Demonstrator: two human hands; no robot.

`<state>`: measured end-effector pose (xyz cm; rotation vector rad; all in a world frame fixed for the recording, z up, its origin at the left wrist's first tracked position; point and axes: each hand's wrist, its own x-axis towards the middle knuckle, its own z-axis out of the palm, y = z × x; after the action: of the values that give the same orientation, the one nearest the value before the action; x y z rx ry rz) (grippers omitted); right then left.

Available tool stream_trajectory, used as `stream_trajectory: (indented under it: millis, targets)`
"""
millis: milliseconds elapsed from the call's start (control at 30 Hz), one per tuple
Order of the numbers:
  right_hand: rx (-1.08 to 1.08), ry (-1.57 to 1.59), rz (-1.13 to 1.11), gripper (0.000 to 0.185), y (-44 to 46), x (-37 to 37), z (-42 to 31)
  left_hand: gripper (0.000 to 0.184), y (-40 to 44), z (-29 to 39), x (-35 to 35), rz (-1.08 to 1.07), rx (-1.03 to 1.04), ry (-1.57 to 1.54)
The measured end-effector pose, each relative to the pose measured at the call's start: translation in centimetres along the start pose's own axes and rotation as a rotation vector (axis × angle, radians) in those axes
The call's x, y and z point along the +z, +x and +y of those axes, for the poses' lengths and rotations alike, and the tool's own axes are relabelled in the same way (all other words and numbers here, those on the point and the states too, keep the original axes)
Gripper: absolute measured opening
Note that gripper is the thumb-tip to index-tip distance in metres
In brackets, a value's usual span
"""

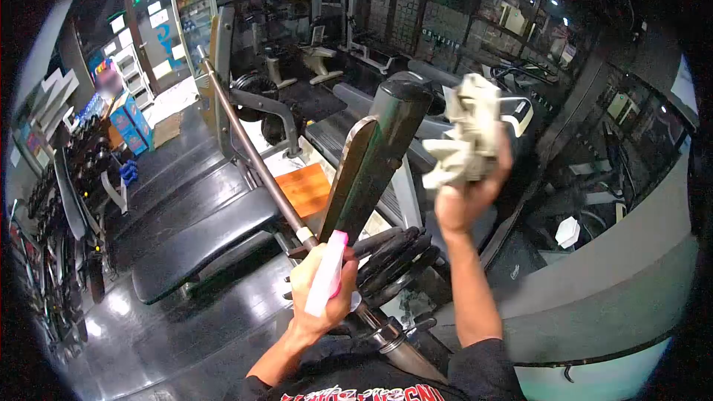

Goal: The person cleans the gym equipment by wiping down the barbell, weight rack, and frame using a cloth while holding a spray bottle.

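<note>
My left hand (308, 289) is wrapped round a spray bottle (325, 275) with a white and pink trigger head; its lower part is hidden by my fingers. That hand is beside the barbell (252, 150), near the foot of a dark metal upright (386, 141). Raised to the right of the upright, my right hand (464, 204) grips a crumpled pale cloth (468, 130), somewhat blurred by motion. The cloth is apart from the upright. Below the upright, several black weight plates (397, 263) sit at the near end of the rack.
A black padded bench (212, 241) lies left of the barbell. Dumbbell racks (89, 156) line the left wall. A treadmill (338, 137) and exercise bikes (319, 56) stand behind, and a mirror (609, 171) covers the right wall. Another person (108, 85) is at the far left.
</note>
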<state>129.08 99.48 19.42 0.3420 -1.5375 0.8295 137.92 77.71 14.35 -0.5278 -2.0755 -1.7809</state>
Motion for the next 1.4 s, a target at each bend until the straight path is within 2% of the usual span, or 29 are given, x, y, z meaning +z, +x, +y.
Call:
stream_trajectory:
  millis: [33,100,167,233,300,433,500,567,633,767,800,833,867,900,933,967,1000,1033,1067,1100,1167,1200,1233,1300,1367,1400]
  targets:
    - [-0.194,-0.064,-0.091,0.045,0.0,0.8,0.2,0.013,-0.1,-0.3,0.0,0.012,0.044,0.036]
    - [-0.277,-0.184,-0.258,0.040,-0.1,3.1,-0.2,0.013,-0.6,-0.2,-0.2,0.027,0.072,0.110]
    - [-0.224,-0.358,-0.446,0.047,-2.6,4.8,-1.1,0.012,-1.5,-0.7,-0.6,0.004,-0.076,0.089]
    - [-0.237,-0.311,-0.531,0.037,-6.0,4.5,-0.9,0.010,-1.9,-1.2,-1.1,0.054,-0.124,-0.001]
    - [-0.320,-0.290,-0.662,0.032,-8.1,3.0,-1.2,0.009,-1.8,-1.9,-2.2,-0.052,0.057,0.257]
    - [-0.289,-0.049,-0.938,0.034,-13.2,0.7,-0.7,0.013,-2.6,-2.6,-2.3,-0.012,-0.091,0.142]
    - [-0.169,0.131,-1.094,0.034,-15.5,0.1,-0.7,0.017,-2.9,-2.7,-2.0,0.047,-0.105,0.102]
    - [0.219,0.241,-1.254,0.035,-15.7,-0.6,-0.6,0.019,-3.0,-2.7,-2.4,-0.004,-0.079,0.122]
    - [0.427,0.329,-1.169,0.035,-12.8,-0.5,-1.2,0.019,-3.0,-2.6,-2.8,0.008,-0.031,0.196]
    - [0.132,0.410,-0.722,0.036,-6.2,-0.6,-1.9,0.016,-3.8,-3.0,-3.7,-0.006,-0.015,0.285]
    - [0.035,0.376,-0.528,0.038,-4.9,-0.1,-1.9,0.016,-4.2,-3.3,-3.8,-0.005,-0.015,0.285]
    - [-0.061,0.339,-0.335,0.040,-3.5,0.4,-2.1,0.015,-4.7,-3.7,-3.7,0.016,-0.106,0.200]
    - [-0.122,0.193,-0.246,0.042,-1.7,1.2,-2.8,0.014,-4.9,-4.0,-3.7,0.036,-0.197,0.114]
    - [-0.182,0.047,-0.157,0.044,-0.4,1.7,-3.5,0.014,-4.8,-4.0,-3.8,0.036,-0.198,0.112]
    - [-0.134,0.064,-0.319,0.042,-1.2,2.3,-2.6,0.014,-4.6,-4.1,-4.0,0.014,-0.059,0.253]
    - [-0.234,-0.032,-0.409,0.040,-1.5,3.7,-1.9,0.013,-4.4,-4.1,-4.1,-0.010,0.081,0.392]
    - [-0.296,-0.118,-0.437,0.038,-2.6,5.1,-1.9,0.013,-4.5,-4.1,-4.1,-0.011,0.082,0.392]
    - [-0.358,-0.203,-0.465,0.036,-3.7,6.1,-1.6,0.013,-4.6,-4.2,-4.1,-0.023,0.020,0.346]
    - [-0.259,-0.085,-0.517,0.030,-4.7,5.4,-1.8,0.012,-4.9,-4.2,-4.2,-0.038,-0.043,0.301]
    - [-0.080,-0.073,-0.696,0.027,-6.0,4.1,-2.2,0.012,-4.9,-4.4,-4.3,-0.038,-0.037,0.302]
    - [-0.225,-0.096,-0.723,0.031,-8.8,3.2,-1.1,0.010,-5.4,-4.6,-4.3,0.031,-0.130,0.191]
    - [-0.256,-0.026,-0.730,0.032,-10.2,2.9,-0.8,0.007,-4.9,-2.8,-3.9,0.075,-0.320,-0.026]
    - [-0.291,0.040,-0.733,0.033,-11.2,2.5,-0.5,0.007,-4.4,-2.3,-4.0,0.068,-0.323,-0.028]
    - [-0.166,0.126,-0.840,0.030,-12.3,1.6,-1.1,0.006,-3.9,-1.9,-3.9,-0.012,-0.102,0.214]
    - [0.059,0.267,-0.930,0.033,-11.8,1.2,-2.0,0.005,-4.4,-2.8,-3.6,-0.018,-0.173,0.124]
    - [0.246,0.360,-0.961,0.033,-10.3,0.8,-2.6,0.007,-4.7,-3.2,-3.5,-0.022,-0.208,0.091]
